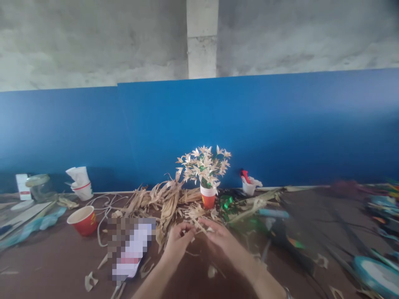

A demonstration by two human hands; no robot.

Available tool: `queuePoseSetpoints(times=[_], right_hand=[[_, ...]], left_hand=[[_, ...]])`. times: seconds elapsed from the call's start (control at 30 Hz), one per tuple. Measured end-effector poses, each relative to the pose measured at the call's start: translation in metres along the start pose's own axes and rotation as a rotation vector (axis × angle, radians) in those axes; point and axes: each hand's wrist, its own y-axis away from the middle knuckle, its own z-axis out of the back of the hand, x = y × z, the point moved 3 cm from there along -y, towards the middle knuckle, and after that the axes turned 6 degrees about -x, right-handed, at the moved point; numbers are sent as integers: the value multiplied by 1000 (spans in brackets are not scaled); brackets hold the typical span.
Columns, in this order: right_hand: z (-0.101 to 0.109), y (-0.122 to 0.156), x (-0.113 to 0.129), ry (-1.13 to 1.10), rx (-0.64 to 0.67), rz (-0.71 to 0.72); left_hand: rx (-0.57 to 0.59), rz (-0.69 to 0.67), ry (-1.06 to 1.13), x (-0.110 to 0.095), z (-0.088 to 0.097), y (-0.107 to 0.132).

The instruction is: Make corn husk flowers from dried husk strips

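Note:
My left hand (181,237) is low in the middle of the view, its thumb and fingers pinched together; anything between them is too small to make out. Just to the right, my right hand (220,237) has its fingers stretched towards the left one. A thin pale strip of corn husk (202,225) shows in the gap between the hands, near the right fingertips. Beyond them stands a bunch of pale husk flowers (204,165) with green stems in a red and white paper cup (208,197). Dried corn husks (168,203) lie heaped behind my left hand.
Left of my hands are a phone (134,251) with a cable, a red paper bowl (82,220), a white cup (82,189) and a glass jar (40,187). Rightward stand a small white cup (249,185) with a red-handled tool, green ribbon (228,202) and a teal roll (375,274).

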Motion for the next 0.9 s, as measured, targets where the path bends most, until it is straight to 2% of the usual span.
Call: queuePoseSetpoints(times=[0.1,0.23,0.33,0.43,0.53,0.63,0.77,0.9], right_hand=[[0,0,-1,-86,75,-69],[-7,-1,-1,-87,152,-107],[-10,0,8,-35,163,-1],[-10,3,18,71,139,162],[-11,5,18,252,118,298],[-15,4,10,580,92,388],[-25,4,0,1008,52,433],[-28,2,0,1147,16,424]], left_hand=[[14,-5,-5,-3,0,1],[32,-42,2,-5,-2,0],[15,-29,24,1,-3,-2],[-25,75,83,13,-5,-4],[-36,213,173,19,-7,-2],[-72,279,221,15,-7,3],[-113,343,226,7,-4,7],[-117,343,202,3,-2,7]])
